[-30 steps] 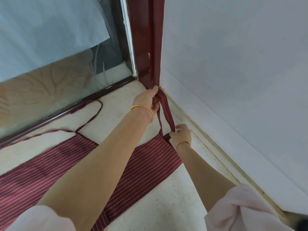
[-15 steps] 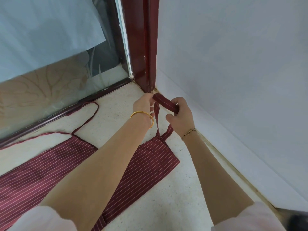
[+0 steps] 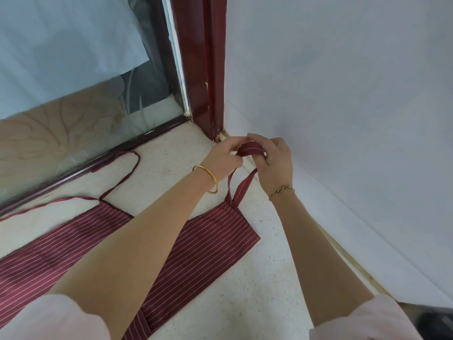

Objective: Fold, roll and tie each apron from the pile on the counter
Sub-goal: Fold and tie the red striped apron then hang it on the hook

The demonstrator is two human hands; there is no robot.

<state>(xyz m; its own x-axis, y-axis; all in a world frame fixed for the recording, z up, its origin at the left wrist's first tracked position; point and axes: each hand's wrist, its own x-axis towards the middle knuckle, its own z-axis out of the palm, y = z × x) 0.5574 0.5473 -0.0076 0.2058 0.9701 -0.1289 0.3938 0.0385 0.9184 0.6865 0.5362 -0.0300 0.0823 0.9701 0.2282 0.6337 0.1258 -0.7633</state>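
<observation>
Apron (image 3: 208, 236) flat on speckled counter (image 3: 269, 278), beside wall (image 3: 343, 94).

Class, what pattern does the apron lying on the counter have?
Dark red cloth apron with thin pale stripes, clearest in the head view.

Soft even daylight, edges perhaps warped

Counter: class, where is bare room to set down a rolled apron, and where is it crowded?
One bare patch of counter lies between the striped apron and the wall. Another, between window rail and apron, is crossed by a thin tie. The corner is crowded: left hand and right hand hold the strap there.
</observation>
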